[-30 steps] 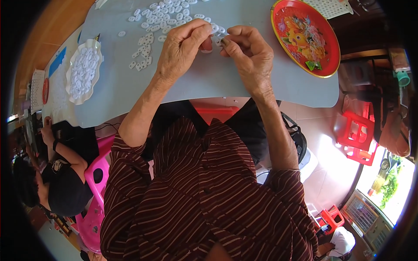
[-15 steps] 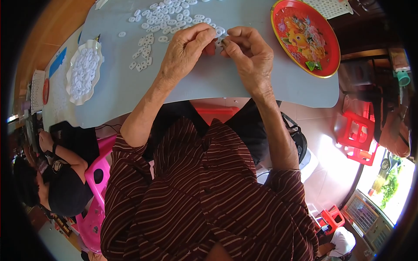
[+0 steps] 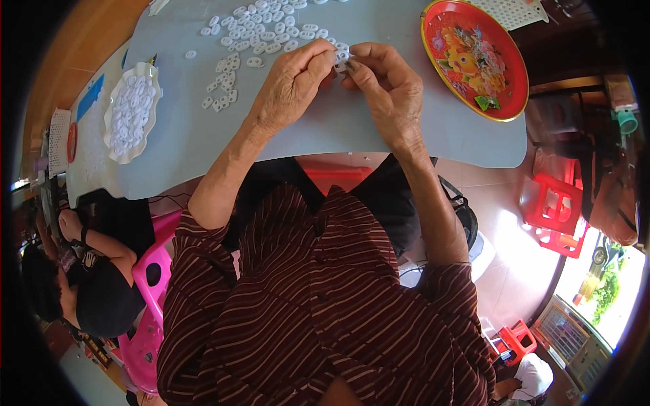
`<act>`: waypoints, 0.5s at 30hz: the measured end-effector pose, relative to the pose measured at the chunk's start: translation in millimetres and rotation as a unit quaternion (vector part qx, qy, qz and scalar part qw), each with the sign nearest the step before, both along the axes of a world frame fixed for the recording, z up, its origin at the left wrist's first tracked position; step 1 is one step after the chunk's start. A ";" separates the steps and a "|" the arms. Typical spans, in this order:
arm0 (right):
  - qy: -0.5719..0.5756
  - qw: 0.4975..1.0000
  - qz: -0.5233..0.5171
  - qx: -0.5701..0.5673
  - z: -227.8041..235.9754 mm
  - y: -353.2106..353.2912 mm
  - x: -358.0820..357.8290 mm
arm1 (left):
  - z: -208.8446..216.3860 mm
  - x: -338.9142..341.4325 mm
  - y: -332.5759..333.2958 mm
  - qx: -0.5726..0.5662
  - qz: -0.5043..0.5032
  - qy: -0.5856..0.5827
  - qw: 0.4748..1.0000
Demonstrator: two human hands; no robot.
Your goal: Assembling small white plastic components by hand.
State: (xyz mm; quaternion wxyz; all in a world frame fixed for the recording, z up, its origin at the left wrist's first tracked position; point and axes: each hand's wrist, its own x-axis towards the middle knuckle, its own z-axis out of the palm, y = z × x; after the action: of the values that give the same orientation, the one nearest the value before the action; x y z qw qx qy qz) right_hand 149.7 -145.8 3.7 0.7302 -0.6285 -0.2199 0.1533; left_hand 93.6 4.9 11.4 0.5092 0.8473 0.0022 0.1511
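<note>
Over the grey table (image 3: 203, 142), my left hand (image 3: 296, 80) and my right hand (image 3: 387, 84) face each other, fingertips nearly meeting. Between them is a small white plastic piece with holes (image 3: 340, 59), pinched by the thumb and fingers of each hand. The fingers partly cover it, so I cannot tell whether it is one part or two joined. Beyond my hands lies a loose spread of oval white plastic pieces (image 3: 261, 28), each with two holes. Left of my left wrist sits a smaller group of angular white pieces with holes (image 3: 224, 81).
A scalloped cream dish (image 3: 114, 157) full of white pieces stands at the table's left. A red floral tray (image 3: 518, 81) with a gold rim lies at the right, with a white perforated basket (image 3: 514, 11) behind. A person (image 3: 101, 284) sits at left by a pink chair (image 3: 157, 271).
My hands have shifted very slightly, and more of the white piece shows between my fingertips. The loose pieces and the tray stay where they were.
</note>
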 end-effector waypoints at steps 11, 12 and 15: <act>-0.172 0.977 0.063 -0.109 0.5 -2.7 10.4 | -2.2 0.1 4.4 0.000 -0.010 0.015 1.000; -0.196 0.973 0.056 -0.112 -0.6 -2.5 11.0 | -2.8 0.4 3.3 -0.013 -0.018 0.005 1.000; -0.230 0.970 0.035 -0.077 -4.4 -0.6 11.3 | -3.6 0.1 2.1 -0.019 -0.026 -0.001 0.999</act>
State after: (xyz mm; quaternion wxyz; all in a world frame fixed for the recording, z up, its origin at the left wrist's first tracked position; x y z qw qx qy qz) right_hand 160.9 -146.3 -0.6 0.6034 -0.6932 -0.3913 0.0472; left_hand 93.7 7.0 7.8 0.5286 0.8372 -0.0173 0.1389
